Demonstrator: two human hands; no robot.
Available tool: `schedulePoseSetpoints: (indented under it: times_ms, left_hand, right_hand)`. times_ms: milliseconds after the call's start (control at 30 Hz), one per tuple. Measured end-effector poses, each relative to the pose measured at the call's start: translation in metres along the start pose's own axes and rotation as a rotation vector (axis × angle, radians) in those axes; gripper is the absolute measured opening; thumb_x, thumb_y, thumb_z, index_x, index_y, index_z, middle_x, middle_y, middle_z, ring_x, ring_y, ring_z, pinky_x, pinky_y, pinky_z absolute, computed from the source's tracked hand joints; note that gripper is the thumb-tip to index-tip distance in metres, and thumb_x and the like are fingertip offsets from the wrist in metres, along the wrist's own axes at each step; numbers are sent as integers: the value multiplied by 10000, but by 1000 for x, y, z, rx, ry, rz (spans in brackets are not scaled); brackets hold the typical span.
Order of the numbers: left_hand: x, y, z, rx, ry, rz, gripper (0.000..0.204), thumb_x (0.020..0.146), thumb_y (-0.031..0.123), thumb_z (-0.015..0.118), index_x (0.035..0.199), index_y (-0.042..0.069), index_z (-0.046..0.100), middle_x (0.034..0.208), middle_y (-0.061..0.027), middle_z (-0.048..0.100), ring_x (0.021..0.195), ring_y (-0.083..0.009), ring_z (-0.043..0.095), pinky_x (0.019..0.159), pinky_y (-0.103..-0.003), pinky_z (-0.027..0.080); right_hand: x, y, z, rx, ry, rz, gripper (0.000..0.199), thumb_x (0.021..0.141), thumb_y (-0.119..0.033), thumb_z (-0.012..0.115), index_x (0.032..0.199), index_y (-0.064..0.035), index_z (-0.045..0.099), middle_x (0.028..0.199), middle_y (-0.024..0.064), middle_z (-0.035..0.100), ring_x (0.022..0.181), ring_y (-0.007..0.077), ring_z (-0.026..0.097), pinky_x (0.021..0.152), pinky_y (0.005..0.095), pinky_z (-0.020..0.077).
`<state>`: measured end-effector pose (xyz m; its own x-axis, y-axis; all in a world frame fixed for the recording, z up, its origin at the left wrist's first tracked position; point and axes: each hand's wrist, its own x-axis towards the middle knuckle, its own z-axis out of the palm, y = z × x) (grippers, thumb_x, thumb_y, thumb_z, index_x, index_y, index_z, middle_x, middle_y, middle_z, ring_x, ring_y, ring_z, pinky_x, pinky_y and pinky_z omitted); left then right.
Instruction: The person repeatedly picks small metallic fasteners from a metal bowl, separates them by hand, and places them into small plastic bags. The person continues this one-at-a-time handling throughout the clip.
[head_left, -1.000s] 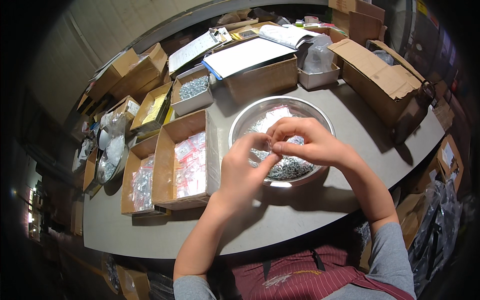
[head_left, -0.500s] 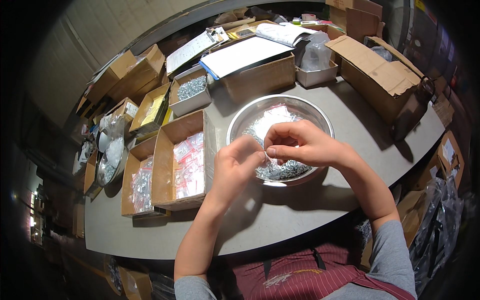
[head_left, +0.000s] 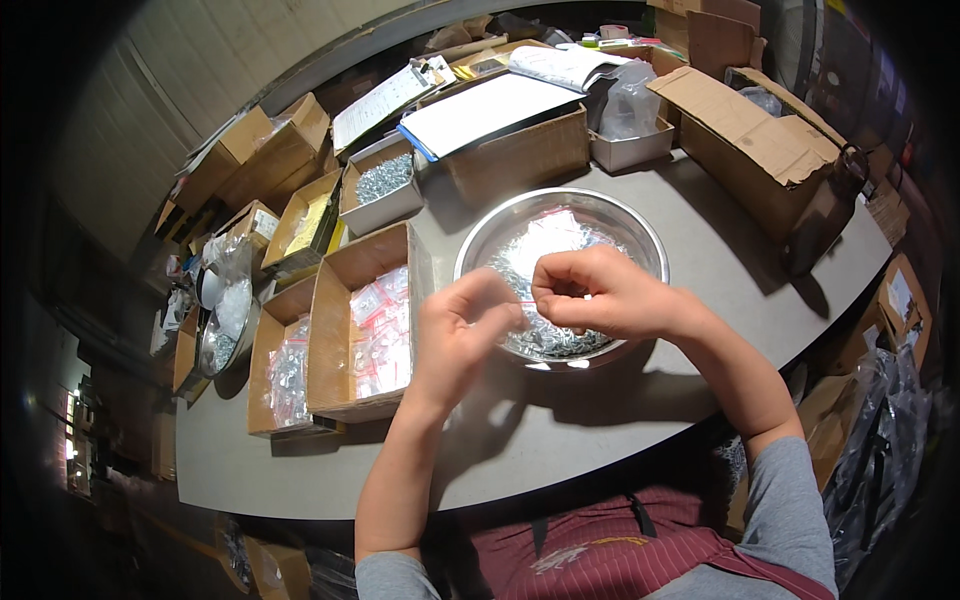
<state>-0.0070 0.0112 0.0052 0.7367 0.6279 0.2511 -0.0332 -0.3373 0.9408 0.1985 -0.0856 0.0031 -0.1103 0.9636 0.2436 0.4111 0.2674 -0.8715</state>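
Observation:
Both my hands are raised over the near side of a round steel bowl [head_left: 650,232], which holds loose small screws [head_left: 560,342] and several small clear bags [head_left: 557,222] on top. Between my fingertips stretches a small clear zip bag [head_left: 527,302] with a red line along its mouth. My left hand [head_left: 462,330] pinches one end of it, thumb against the curled fingers. At the other end my right hand [head_left: 600,290] is closed, its fingers curled to the thumb. The bag's lower part is hard to make out.
Left of the bowl stand two open cardboard boxes, one [head_left: 365,410] with red-lined bags and another [head_left: 262,405] with filled clear bags. Behind are a white box of screws [head_left: 383,180] and papers on a carton [head_left: 500,112]. A large carton [head_left: 745,150] and dark bottle [head_left: 825,215] stand right.
My hands have drawn slightly apart, and the bag's red line now shows between them. The view has shifted a little.

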Motion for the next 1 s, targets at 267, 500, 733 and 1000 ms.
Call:
schedulePoseSetpoints:
  times_ms: [267, 500, 733, 1000]
  left_hand:
    - [6, 6, -95, -896, 456, 91, 133, 972, 116, 608, 1023, 9, 669, 928, -67, 700, 804, -162, 633, 657, -287, 479]
    - [-1, -18, -149, -1601, 326, 200, 211, 1034, 114, 555, 1193, 45, 677, 992, -3, 733, 876, -148, 658, 689, -292, 497]
    - [12, -17, -98, -1250, 212, -20, 253, 1053, 86, 507, 1272, 1, 601, 987, -46, 647, 871, -159, 619, 716, -294, 469]
    - [8, 0, -22, -320, 159, -105, 265, 995, 179, 587, 1183, 16, 678, 948, -57, 722, 852, -114, 660, 720, -246, 479]
  right_hand:
    - [0, -3, -17, -134, -76, 138, 222, 881, -182, 626, 924, 33, 656, 824, 144, 680, 751, 248, 674, 732, 390, 541]
    - [-3, 18, -2, -761, -232, 164, 337, 879, -219, 736, 1118, 4, 655, 1064, 175, 669, 994, 364, 672, 861, 443, 530]
    - [-7, 37, -13, -948, -111, 202, 174, 800, -112, 710, 930, -2, 672, 931, 185, 683, 906, 384, 667, 809, 470, 521]
    - [5, 34, -22, -747, 21, 156, 230, 865, -230, 711, 837, -3, 686, 780, 184, 684, 784, 373, 673, 712, 450, 516]
